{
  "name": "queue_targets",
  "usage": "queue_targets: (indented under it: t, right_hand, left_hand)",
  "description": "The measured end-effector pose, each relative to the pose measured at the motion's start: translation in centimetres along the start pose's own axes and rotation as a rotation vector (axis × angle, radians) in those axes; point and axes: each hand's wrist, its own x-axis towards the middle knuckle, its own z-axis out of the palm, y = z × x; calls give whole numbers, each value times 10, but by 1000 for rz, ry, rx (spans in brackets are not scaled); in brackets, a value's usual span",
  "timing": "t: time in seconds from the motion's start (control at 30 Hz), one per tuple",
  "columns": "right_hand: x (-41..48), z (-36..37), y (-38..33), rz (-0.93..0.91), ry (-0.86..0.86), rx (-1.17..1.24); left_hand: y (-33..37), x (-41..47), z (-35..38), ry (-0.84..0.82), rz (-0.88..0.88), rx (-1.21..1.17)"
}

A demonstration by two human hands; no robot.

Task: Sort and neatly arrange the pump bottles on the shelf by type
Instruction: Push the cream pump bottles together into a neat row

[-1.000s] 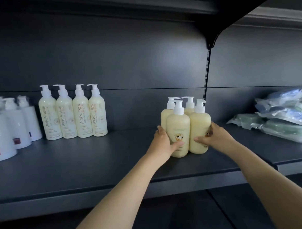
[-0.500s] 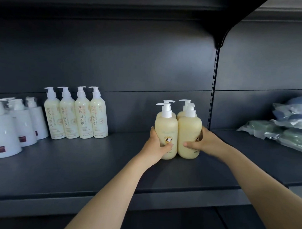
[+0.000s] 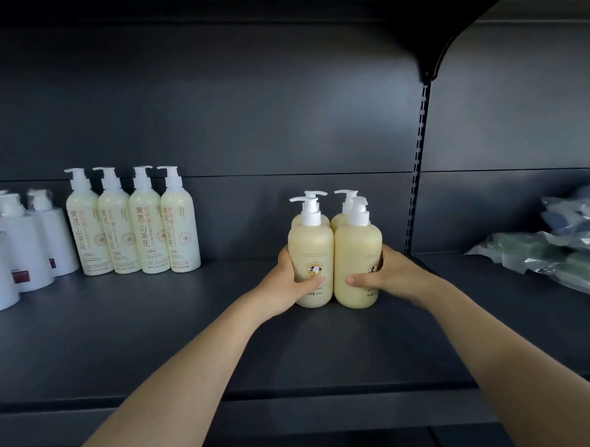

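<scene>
On the dark shelf (image 3: pixel 157 328), white bottles (image 3: pixel 23 253) and tall pale bottles (image 3: pixel 133 229) stand left, while the left hand (image 3: pixel 282 284) and right hand (image 3: pixel 389 277), fingers wrapped, clasp four upright cream pump bottles (image 3: pixel 335 255) mid-shelf.

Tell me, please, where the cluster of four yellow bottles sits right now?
In the head view the yellow bottles stand mid-shelf, right of the tall bottles, just left of the upright, held between the left hand and right hand.
</scene>
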Motion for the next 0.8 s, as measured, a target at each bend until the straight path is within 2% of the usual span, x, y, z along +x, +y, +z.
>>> queue_targets:
  t: [0.4,0.8]
  right_hand:
    - [65,18,-1,17,-7,-66]
    - [80,28,2,31,167,-255]
  left_hand:
    - [-30,52,-39,-47,15,108]
    - [-43,68,-51,-72,8,160]
